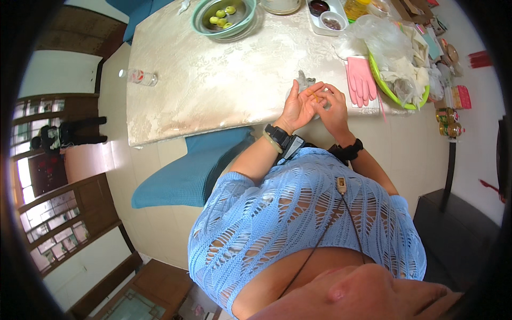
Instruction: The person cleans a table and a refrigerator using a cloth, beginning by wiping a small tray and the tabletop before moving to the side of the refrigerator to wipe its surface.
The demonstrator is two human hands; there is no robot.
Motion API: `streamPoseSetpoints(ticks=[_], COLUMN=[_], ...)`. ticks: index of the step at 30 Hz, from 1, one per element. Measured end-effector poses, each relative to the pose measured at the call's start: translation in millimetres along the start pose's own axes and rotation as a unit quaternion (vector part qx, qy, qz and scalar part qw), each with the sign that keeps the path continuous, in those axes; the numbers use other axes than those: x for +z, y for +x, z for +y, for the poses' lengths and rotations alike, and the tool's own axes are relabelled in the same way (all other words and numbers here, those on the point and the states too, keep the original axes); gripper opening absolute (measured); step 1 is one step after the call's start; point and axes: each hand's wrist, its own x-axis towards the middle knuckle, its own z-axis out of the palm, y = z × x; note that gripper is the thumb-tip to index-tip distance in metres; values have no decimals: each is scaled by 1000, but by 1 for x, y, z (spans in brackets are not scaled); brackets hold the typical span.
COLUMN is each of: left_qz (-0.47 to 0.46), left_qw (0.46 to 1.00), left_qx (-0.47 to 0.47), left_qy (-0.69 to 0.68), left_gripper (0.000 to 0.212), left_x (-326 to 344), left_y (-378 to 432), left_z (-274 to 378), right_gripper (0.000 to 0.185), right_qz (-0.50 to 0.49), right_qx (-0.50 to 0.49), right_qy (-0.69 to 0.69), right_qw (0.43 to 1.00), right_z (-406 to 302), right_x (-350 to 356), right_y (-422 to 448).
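My left hand (298, 106) is turned palm up over the table's near edge, fingers stretched out. Across its fingers lies a thin yellow band (314, 96), perhaps a rubber band. The bent fingertips of my right hand (335, 110) meet at the band and seem to pinch it. Just beyond both hands, a crumpled grey item (306, 79), cloth or plastic, rests on the table and is partly hidden by them. To the right of my right hand lies a pair of pink rubber gloves (361, 82).
A pale patterned cloth covers the table (180, 96). On it are a green basin (196, 28) with round green fruit, a water bottle (142, 77), a white tray (320, 28) with bowls, and a lime basket (400, 100) with bags. A blue-covered chair (172, 180) stands left; a person (68, 134) is farther off.
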Motion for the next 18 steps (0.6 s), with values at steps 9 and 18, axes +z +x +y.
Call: streamPoseSetpoints(ticks=[9,18], left_qz=[89,200], left_qw=[784,247], left_qx=[65,186], left_qy=[611,930], left_gripper=[69,61], left_x=[-19,-105], left_y=[34,38], left_z=[-6,17], right_gripper=[14,19], right_qz=[94,-2], right_qx=[140,210], right_qy=[116,140], right_qw=[979,968], right_z=[84,95], right_x=[-34,-58], right_y=[-17,-31])
